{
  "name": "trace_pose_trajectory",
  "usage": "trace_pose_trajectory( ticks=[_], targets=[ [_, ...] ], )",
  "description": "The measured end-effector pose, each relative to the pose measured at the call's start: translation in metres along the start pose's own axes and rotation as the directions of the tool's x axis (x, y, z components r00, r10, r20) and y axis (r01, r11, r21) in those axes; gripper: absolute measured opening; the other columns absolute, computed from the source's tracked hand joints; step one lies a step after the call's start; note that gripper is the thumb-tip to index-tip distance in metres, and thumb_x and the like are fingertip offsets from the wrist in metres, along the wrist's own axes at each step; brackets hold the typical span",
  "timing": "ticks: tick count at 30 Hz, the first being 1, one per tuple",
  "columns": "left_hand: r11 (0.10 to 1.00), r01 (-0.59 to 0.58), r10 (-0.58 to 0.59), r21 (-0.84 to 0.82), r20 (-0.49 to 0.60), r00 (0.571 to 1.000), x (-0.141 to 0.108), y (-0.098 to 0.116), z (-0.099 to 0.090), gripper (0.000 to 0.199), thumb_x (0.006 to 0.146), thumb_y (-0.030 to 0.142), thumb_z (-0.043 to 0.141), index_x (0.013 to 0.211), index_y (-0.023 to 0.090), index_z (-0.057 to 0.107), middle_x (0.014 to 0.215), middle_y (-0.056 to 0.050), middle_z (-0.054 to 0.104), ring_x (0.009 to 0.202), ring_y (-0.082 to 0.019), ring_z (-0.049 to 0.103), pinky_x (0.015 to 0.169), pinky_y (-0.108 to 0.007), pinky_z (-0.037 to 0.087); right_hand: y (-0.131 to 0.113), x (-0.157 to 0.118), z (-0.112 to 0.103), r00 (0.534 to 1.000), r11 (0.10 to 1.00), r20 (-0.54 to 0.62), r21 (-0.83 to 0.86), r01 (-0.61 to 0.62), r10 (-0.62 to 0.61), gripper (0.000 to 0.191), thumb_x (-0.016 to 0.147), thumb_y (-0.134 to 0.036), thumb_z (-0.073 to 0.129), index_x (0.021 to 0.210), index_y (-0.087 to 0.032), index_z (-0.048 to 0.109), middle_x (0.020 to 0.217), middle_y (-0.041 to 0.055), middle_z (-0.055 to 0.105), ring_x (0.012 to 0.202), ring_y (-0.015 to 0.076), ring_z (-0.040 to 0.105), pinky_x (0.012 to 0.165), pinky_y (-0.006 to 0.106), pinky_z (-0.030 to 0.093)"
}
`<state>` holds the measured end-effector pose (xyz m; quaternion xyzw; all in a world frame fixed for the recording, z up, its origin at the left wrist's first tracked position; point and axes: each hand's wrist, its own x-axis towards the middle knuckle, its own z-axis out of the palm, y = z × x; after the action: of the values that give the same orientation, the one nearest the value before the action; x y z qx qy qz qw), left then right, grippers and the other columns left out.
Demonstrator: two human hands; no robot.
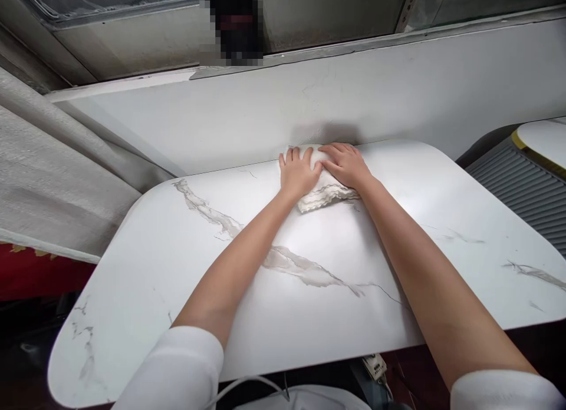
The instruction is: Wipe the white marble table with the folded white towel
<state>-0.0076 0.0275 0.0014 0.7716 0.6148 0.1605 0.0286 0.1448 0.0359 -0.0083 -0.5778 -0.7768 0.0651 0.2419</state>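
A folded white cloth (pixel 327 193) with ruffled edges lies at the far edge of a white marble-patterned table (pixel 186 268). My left hand (pixel 298 171) presses flat on the cloth's left part, fingers spread and pointing toward the wall. On its right part rests my right hand (pixel 347 164), fingers stretched out and angled to the left. My two thumbs almost meet in the middle. Both palms hide much of the cloth, and neither hand is wrapped round it.
Behind the table rises a white wall (pixel 247 115) below a window ledge. A pale curtain (pixel 62 162) hangs at the left. A ribbed grey panel (pixel 513 174) with a yellow-edged top stands at the right. A power strip (pixel 375 366) and cable show under the front edge.
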Motion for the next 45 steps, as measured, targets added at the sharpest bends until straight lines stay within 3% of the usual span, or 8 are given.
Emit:
trace_pose_trajectory(
  ticks=[9, 17, 20, 25, 30, 34, 38, 45],
  targets=[
    [0.997, 0.013, -0.011, 0.076, -0.032, 0.999, 0.017, 0.017, 0.011, 0.051, 0.102, 0.042, 0.035, 0.146, 0.019, 0.049, 0.142, -0.017, 0.054, 0.139, -0.033, 0.041, 0.12, -0.052, 0.023, 0.021, 0.012, -0.008, 1.0, 0.999, 0.01, -0.023, -0.025, 0.026, 0.048, 0.095, -0.036, 0.041, 0.137, -0.023, 0.058, 0.142, 0.0093, 0.056, 0.134, 0.0302, 0.045, 0.112, 0.048, 0.032],
    [0.995, -0.061, 0.065, 0.076, -0.039, 0.997, -0.001, 0.049, 0.016, 0.054, 0.102, 0.038, 0.032, 0.148, 0.013, 0.045, 0.152, -0.02, 0.045, 0.145, -0.035, 0.034, 0.121, -0.058, 0.019, 0.038, -0.017, -0.02, 0.997, 0.995, -0.058, -0.074, -0.06, 0.056, 0.048, 0.095, -0.036, 0.039, 0.137, -0.02, 0.057, 0.144, 0.0099, 0.055, 0.134, 0.0287, 0.046, 0.113, 0.047, 0.034],
    [0.994, -0.078, 0.081, 0.08, -0.034, 0.996, -0.018, 0.058, 0.014, 0.055, 0.103, 0.037, 0.029, 0.15, 0.012, 0.043, 0.156, -0.021, 0.041, 0.149, -0.036, 0.029, 0.122, -0.063, 0.012, 0.041, -0.034, -0.025, 0.995, 0.997, -0.086, -0.048, -0.059, 0.055, 0.048, 0.094, -0.037, 0.04, 0.134, -0.019, 0.059, 0.141, 0.0097, 0.058, 0.133, 0.0279, 0.048, 0.112, 0.046, 0.035],
    [0.992, -0.076, 0.073, 0.097, 0.042, 0.996, -0.05, 0.069, 0.003, 0.058, 0.104, 0.038, 0.029, 0.153, 0.009, 0.038, 0.159, -0.022, 0.036, 0.151, -0.038, 0.026, 0.122, -0.063, 0.011, 0.028, -0.063, -0.032, 0.997, 0.998, -0.068, -0.058, -0.039, 0.035, 0.048, 0.094, -0.037, 0.039, 0.134, -0.018, 0.059, 0.141, 0.0103, 0.059, 0.132, 0.0275, 0.05, 0.112, 0.046, 0.036],
    [0.974, -0.161, 0.143, 0.162, 0.117, 0.983, -0.099, 0.08, -0.016, 0.059, 0.104, 0.034, 0.029, 0.154, 0.003, 0.034, 0.157, -0.025, 0.037, 0.151, -0.039, 0.024, 0.124, -0.063, 0.007, 0.011, -0.111, -0.042, 1.0, 0.993, -0.004, -0.121, 0.0, -0.001, 0.053, 0.095, -0.039, 0.038, 0.139, -0.017, 0.055, 0.145, 0.0118, 0.055, 0.135, 0.0295, 0.047, 0.112, 0.048, 0.035],
    [0.945, -0.295, 0.269, 0.145, 0.172, 0.948, -0.149, 0.093, -0.027, 0.058, 0.103, 0.029, 0.027, 0.155, 0.001, 0.031, 0.161, -0.021, 0.032, 0.153, -0.034, 0.021, 0.126, -0.058, 0.009, 0.0, -0.165, -0.056, 0.995, 0.986, 0.017, -0.129, 0.104, -0.103, 0.052, 0.099, -0.043, 0.032, 0.141, -0.02, 0.052, 0.146, 0.0121, 0.054, 0.136, 0.0279, 0.046, 0.112, 0.047, 0.036],
    [0.922, -0.387, 0.373, 0.019, 0.232, 0.898, -0.192, 0.104, -0.031, 0.062, 0.103, 0.031, 0.029, 0.154, -0.003, 0.03, 0.162, -0.024, 0.026, 0.152, -0.037, 0.018, 0.126, -0.057, 0.015, -0.01, -0.215, -0.073, 0.989, 0.985, 0.035, -0.092, 0.143, -0.14, 0.054, 0.102, -0.049, 0.029, 0.145, -0.024, 0.048, 0.148, 0.0108, 0.052, 0.139, 0.0274, 0.044, 0.114, 0.05, 0.035],
    [0.869, -0.495, 0.485, 0.019, 0.173, 0.857, -0.231, 0.126, -0.029, 0.063, 0.103, 0.036, 0.028, 0.152, -0.003, 0.035, 0.159, -0.026, 0.031, 0.151, -0.041, 0.023, 0.119, -0.068, 0.024, -0.005, -0.272, -0.093, 0.99, 0.985, 0.047, -0.104, 0.138, -0.134, 0.052, 0.103, -0.046, 0.033, 0.153, -0.033, 0.036, 0.154, 0.0064, 0.046, 0.144, 0.0273, 0.038, 0.116, 0.052, 0.034]
  ],
)
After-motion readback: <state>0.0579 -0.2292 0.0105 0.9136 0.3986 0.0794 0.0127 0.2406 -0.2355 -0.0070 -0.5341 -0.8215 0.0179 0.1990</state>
